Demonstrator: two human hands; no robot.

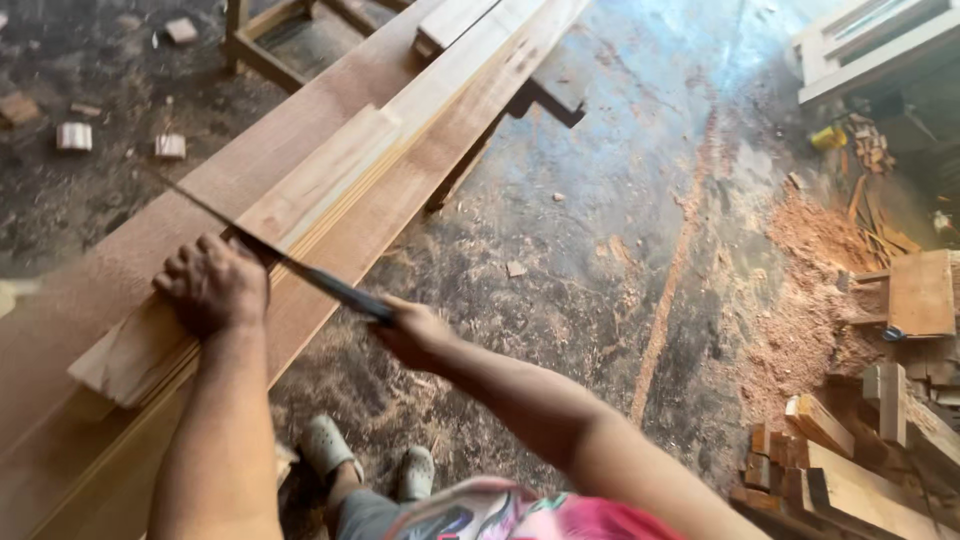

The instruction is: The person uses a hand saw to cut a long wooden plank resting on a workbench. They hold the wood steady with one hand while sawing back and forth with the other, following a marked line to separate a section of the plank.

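while the left hand pressed closed on the pale plank at nine o'clock, the right hand gripped the handsaw, blade running toward ten o'clock across that plank.

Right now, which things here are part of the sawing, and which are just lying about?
In use:
left hand, pressing down the short pale board
right hand, gripping the handsaw
long planks underneath

Lying about:
small wood blocks on the floor
sawdust heap
offcut pile
yellow object
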